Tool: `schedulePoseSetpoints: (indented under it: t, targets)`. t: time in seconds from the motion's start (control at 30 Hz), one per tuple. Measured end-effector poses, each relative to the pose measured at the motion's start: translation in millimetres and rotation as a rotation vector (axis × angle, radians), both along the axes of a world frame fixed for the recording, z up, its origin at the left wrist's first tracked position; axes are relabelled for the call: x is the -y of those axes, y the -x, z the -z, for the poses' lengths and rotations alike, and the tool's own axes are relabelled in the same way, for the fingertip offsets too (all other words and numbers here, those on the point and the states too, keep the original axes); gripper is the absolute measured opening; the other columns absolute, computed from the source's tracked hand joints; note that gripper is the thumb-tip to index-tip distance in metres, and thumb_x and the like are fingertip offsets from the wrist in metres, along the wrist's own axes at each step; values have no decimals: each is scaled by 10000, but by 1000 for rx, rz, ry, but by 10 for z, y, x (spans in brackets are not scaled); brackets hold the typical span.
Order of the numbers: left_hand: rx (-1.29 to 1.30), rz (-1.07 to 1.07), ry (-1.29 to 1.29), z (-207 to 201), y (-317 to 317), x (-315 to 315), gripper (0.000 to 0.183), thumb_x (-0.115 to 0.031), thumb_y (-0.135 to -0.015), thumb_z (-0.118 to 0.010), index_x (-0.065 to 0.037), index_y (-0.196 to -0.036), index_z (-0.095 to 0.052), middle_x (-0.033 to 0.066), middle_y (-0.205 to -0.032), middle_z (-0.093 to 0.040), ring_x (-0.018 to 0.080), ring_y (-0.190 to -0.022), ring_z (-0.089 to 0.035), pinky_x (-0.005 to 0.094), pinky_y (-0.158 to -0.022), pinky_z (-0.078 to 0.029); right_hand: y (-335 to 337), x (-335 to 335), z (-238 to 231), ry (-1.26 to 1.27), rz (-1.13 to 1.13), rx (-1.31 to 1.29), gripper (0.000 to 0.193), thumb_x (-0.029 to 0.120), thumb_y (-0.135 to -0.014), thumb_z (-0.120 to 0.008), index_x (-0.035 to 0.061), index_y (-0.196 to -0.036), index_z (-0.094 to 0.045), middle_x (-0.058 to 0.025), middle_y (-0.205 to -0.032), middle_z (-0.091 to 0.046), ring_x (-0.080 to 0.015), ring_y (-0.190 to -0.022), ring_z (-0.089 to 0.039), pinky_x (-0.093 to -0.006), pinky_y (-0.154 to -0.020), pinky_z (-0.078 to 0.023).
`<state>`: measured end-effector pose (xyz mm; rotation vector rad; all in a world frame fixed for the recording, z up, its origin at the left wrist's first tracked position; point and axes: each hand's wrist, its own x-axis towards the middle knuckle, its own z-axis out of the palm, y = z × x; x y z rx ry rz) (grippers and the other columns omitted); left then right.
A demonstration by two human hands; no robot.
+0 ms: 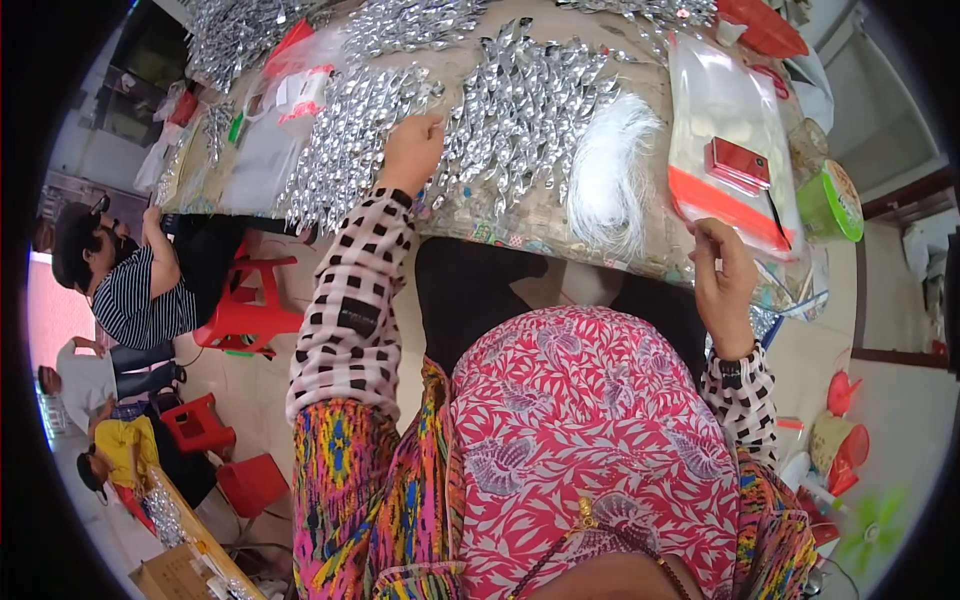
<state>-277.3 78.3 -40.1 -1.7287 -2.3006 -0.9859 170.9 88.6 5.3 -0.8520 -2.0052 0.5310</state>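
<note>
My left hand point(412, 152) is closed over the table, between two spreads of shiny silver twisted foil pieces point(530, 105). Whatever its fingers pinch, if anything, does not show. At the table's near right edge, my right hand point(724, 285) has its fingers curled together, and I cannot make out anything in them. A bundle of thin white strings point(612, 180) lies between my hands, with its near end close to the table edge. Just beyond my right hand is a stack of clear plastic bags point(705, 95) with an orange band.
A red phone-like object point(738, 165) rests on the bags, beside a green tub point(830, 203). More silver pieces point(235, 40) are heaped at the far left. A person in a striped shirt point(150, 295) sits left of the table, near a red stool point(250, 305).
</note>
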Motion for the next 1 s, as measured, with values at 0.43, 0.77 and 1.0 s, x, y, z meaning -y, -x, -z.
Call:
schedulePoseSetpoints:
  t: [0.43,0.77,1.0]
  targets:
    - [528,-108,274,168,188,-496,399,-294,-791,-630,41,-1001,-687,192,-915,-697,264,-853,-666,340,-765,-501,-119,12,99,49,61,-4,134,-48,-873,-541,-3,-989,-591,-147,-848,-629,-249,-716,-626,-305,-634,-475]
    - [653,-107,206,69,22,-520,296,-215,-794,-740,29,-941,-661,28,-795,-639,96,-704,-556,254,-644,-439,-53,-44,154,87,-14,5,119,-21,-895,-550,-9,-1007,-590,-96,-847,-629,-151,-692,-578,-263,-634,-457]
    - [159,-116,90,67,-83,-507,267,-199,-787,-715,4,-935,-625,92,-817,-647,207,-742,-597,325,-678,-464,-44,-72,187,90,-26,7,131,-45,-878,-539,-6,-994,-587,-109,-825,-621,-162,-679,-584,-271,-617,-459]
